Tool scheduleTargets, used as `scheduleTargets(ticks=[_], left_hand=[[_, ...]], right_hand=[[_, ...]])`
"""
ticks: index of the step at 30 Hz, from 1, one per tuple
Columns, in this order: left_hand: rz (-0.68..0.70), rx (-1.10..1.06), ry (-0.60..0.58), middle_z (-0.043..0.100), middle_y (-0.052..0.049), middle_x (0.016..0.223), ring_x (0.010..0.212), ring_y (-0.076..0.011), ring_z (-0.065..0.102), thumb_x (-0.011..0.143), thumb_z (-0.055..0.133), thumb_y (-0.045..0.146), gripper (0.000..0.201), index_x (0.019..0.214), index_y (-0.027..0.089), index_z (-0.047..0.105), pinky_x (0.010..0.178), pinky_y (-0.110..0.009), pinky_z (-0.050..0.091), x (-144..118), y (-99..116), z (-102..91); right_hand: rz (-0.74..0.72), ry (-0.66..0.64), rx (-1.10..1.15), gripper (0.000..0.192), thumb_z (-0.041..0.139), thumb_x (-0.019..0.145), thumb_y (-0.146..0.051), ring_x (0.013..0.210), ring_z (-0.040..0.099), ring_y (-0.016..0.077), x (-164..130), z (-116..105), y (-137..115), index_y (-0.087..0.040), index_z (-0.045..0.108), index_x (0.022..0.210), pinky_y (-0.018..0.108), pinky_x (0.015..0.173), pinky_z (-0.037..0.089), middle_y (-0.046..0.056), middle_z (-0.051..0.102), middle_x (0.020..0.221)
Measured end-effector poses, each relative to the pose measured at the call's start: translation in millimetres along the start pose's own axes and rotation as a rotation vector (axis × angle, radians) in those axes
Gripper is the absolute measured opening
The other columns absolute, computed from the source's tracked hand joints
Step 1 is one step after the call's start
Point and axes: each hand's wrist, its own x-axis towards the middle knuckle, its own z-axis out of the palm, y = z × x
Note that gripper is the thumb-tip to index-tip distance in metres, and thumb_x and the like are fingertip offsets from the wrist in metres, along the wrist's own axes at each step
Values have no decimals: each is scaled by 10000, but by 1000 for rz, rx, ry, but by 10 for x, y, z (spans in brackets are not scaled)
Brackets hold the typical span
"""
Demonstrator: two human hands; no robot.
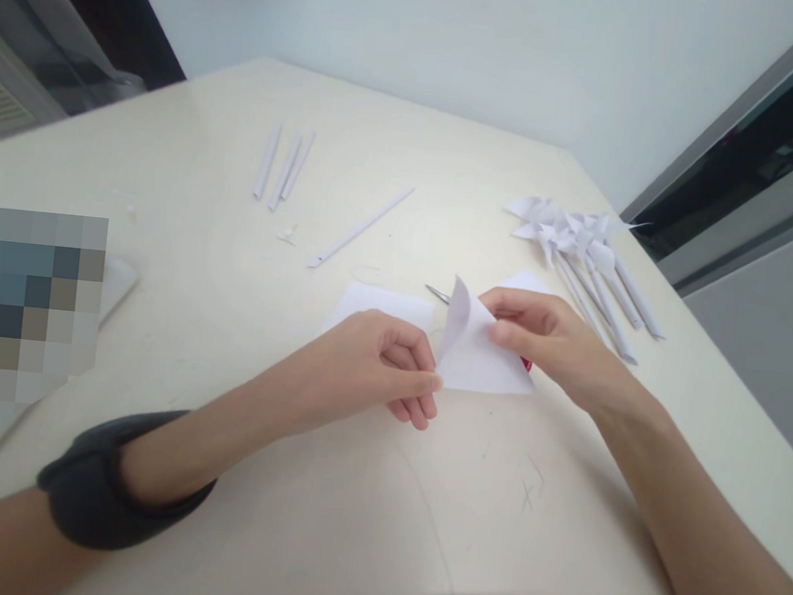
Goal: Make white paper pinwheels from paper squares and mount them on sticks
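A small white sheet of paper (479, 357) is held between my two hands, with one corner curling upward. My left hand (407, 373) pinches its left lower corner between thumb and fingers. On the opposite side, my right hand (540, 330) grips the paper with the thumb on top. Partly hidden beneath the sheet lie scissors (439, 294); their pointed metal tip and a bit of red handle show. Behind my left hand another white paper piece (382, 304) rests on the table, and a further paper piece (528, 280) shows behind my right hand.
Several paper pinwheels on rolled sticks (584, 245) are piled at the right. One thin paper tube (365, 227) lies mid-table, with three shorter tubes (282, 170) farther back left. Small paper scraps (288, 234) lie near them. The white table (200, 157) meets a wall behind.
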Motion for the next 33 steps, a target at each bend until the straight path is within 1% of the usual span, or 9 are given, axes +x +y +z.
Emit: scheduleTargets(ticks=[2,5,7,10,14,19,23,28,33], left_hand=[[13,-8,-41,737,-34,696,646,-174,708,763,611,218,119,656,176,578,618,-265,569,-6,-6,-3],[3,12,-28,729,-23,669,628,-176,703,748,611,223,124,637,185,568,595,-266,559,-5,-20,3],[-11,28,-34,726,-17,665,627,-179,702,743,602,218,117,635,191,565,595,-272,559,-2,-34,14],[-13,56,-83,731,-19,690,654,-183,705,757,571,214,103,656,193,569,624,-282,559,-3,-47,29],[-22,88,-112,731,-19,700,669,-181,704,779,559,244,128,663,192,567,637,-282,556,-8,-48,37],[-42,104,-142,730,-24,695,657,-185,701,775,563,246,134,653,194,540,627,-290,555,-12,-69,48],[-42,112,-158,732,-25,713,665,-181,701,777,549,238,114,672,195,554,638,-288,557,-23,-79,48],[-59,131,-169,733,-27,709,664,-185,700,773,553,245,127,655,199,546,638,-291,555,-25,-68,48],[-33,114,-144,732,-14,698,655,-172,701,758,544,214,106,658,203,579,628,-268,553,-20,-42,13]], right_hand=[[35,111,9,298,643,795,-445,473,368,63,2,71,3,-173,570,697,207,399,217,-43,451,575],[43,223,2,342,632,811,-401,441,308,54,19,116,19,-163,524,591,212,390,195,-58,360,507],[49,200,21,307,622,820,-379,448,319,56,30,113,28,-163,553,613,207,388,211,-55,370,518],[64,139,76,175,661,791,-323,475,368,60,37,94,38,-173,597,728,198,393,249,-45,461,595],[43,205,68,304,613,832,-336,460,330,54,39,93,48,-161,500,610,204,409,235,-56,401,529],[66,140,137,140,607,834,-290,479,352,49,50,112,41,-169,564,775,197,418,247,-43,478,634],[55,208,114,242,562,861,-323,464,328,54,38,105,32,-169,505,684,209,422,241,-48,439,569],[87,158,60,191,562,859,-321,475,343,60,28,130,23,-172,544,740,204,430,253,-49,435,570],[26,282,107,207,558,859,-288,497,408,73,22,121,-9,-170,513,695,212,425,259,-14,519,619]])
